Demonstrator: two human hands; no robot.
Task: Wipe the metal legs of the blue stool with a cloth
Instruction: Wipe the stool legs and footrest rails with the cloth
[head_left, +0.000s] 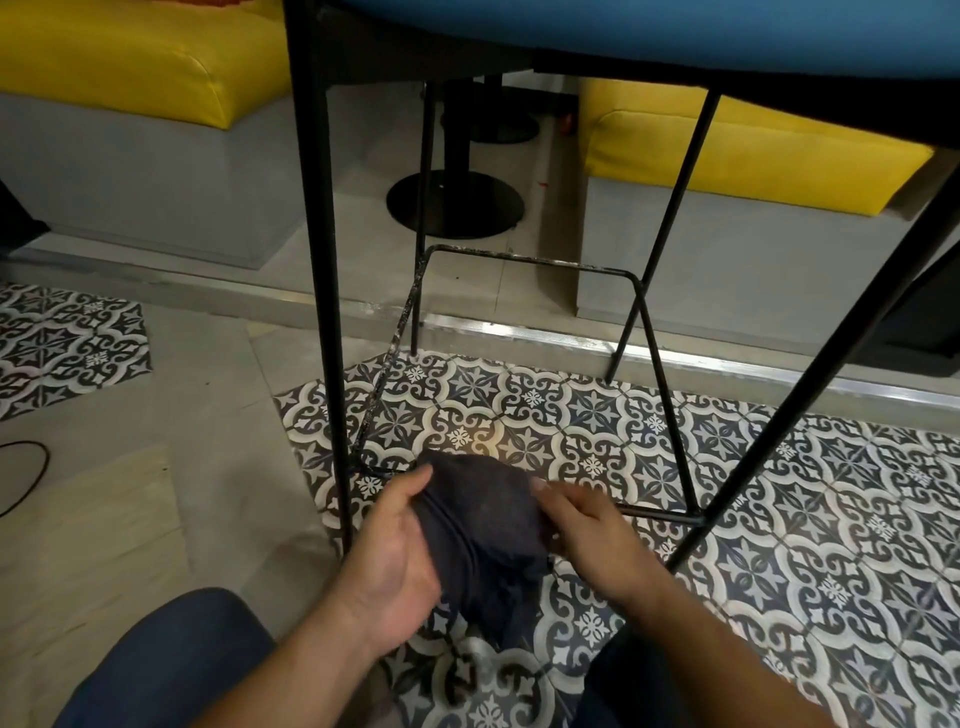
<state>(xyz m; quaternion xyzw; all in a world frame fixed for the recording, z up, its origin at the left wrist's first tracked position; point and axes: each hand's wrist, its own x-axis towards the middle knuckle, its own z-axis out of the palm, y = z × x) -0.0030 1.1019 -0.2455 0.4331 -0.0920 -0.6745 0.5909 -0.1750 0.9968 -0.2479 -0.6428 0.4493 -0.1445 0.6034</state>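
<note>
The blue stool seat fills the top of the view, with thin black metal legs reaching down to the patterned floor. The near left leg stands just left of my hands; the near right leg slants down on the right. A scuffed footrest ring joins the legs low down. A dark grey cloth is bunched between both hands in front of the stool, touching no leg. My left hand grips its left side and my right hand its right side.
Yellow cushions lie on grey concrete benches behind the stool, left and right. A black round table base stands behind it. A raised step with a metal edge crosses the floor. A black cable lies at left. My knees are at the bottom.
</note>
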